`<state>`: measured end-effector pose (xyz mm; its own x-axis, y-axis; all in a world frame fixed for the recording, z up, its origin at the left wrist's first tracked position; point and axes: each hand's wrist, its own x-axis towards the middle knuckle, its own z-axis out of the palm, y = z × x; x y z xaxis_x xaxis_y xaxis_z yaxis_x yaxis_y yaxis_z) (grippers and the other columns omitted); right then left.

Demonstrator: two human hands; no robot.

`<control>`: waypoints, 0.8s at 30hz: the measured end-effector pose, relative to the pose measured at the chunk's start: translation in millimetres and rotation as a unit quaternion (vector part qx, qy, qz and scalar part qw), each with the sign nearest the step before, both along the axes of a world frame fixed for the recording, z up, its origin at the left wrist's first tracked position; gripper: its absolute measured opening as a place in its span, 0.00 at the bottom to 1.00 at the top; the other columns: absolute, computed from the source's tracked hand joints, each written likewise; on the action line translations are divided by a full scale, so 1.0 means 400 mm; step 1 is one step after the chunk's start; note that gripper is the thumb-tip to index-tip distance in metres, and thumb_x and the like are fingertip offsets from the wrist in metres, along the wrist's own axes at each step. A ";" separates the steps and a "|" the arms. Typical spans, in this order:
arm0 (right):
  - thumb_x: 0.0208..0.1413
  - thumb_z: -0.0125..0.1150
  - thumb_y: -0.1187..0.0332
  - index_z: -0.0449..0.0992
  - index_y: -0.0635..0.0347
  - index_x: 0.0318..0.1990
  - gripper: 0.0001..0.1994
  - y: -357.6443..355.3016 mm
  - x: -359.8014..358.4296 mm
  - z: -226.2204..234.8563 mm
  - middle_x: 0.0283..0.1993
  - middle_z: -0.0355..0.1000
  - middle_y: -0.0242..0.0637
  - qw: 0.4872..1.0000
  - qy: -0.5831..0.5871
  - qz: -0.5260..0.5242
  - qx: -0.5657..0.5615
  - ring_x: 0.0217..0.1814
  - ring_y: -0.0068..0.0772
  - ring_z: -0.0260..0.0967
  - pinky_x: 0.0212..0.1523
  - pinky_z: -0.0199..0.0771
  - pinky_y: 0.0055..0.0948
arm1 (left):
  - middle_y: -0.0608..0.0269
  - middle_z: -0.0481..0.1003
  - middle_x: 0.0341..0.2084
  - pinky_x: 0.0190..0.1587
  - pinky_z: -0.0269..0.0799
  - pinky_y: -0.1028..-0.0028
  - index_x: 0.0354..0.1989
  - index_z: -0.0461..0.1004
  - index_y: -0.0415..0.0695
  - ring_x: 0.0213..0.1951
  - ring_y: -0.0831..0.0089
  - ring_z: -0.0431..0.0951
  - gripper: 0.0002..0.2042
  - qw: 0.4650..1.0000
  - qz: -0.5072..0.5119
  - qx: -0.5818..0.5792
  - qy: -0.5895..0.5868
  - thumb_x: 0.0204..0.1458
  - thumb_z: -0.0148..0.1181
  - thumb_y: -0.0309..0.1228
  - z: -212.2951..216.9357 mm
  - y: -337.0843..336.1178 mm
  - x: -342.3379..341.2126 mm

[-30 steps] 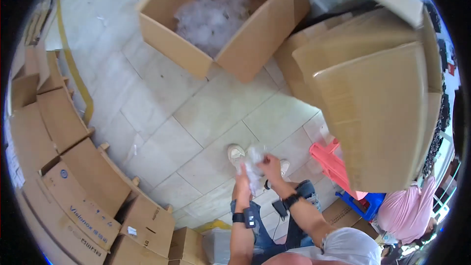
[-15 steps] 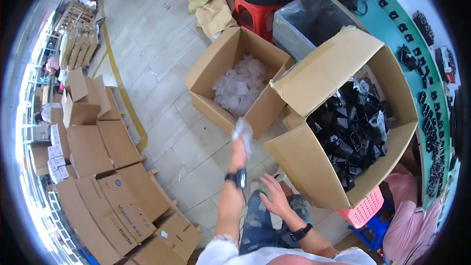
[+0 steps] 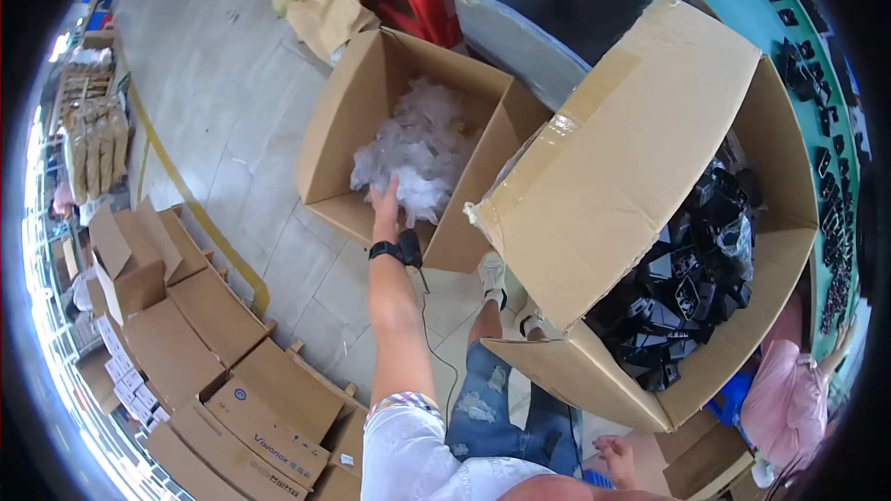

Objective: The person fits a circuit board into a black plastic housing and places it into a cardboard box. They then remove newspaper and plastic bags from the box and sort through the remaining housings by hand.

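My left hand [image 3: 386, 202] reaches over the near edge of an open cardboard box [image 3: 327, 144] on the floor. Its fingers are stretched out beside a heap of crumpled clear plastic bags [image 3: 422, 148], and a whiter bag [image 3: 419, 193] lies right by them. A dark strap with a small device [image 3: 397, 249] sits on that wrist, a thin cable trailing from it. Low at the right, near my leg, my right hand [image 3: 616, 460] has loosely bent fingers and nothing visible in it. A larger carton [image 3: 640, 130] holds many black plastic parts [image 3: 682, 292].
Beyond the boxes stand a grey lined bin [image 3: 520, 37] and a red stool [image 3: 408, 0]. Stacked cartons [image 3: 186, 334] line the left. A green workbench [image 3: 733, 0] with small black parts curves along the right, where a person in pink [image 3: 789, 390] sits.
My left hand has moved forward into the box and its plastic bag now lies among the heap. My right hand has drawn back and down to the right. The view has shifted.
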<state>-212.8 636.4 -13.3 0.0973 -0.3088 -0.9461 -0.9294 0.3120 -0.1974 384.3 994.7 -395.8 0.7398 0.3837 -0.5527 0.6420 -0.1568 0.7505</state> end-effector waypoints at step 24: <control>0.41 0.69 0.62 0.72 0.55 0.51 0.26 -0.685 0.752 -0.077 0.47 0.72 0.46 0.811 -0.112 0.340 -0.463 0.51 0.54 0.68 0.53 0.71 0.43 | 0.59 0.77 0.32 0.38 0.72 0.76 0.40 0.73 0.38 0.34 0.74 0.78 0.07 0.723 -0.628 -0.152 -0.242 0.53 0.56 0.22 1.193 -0.853 -0.456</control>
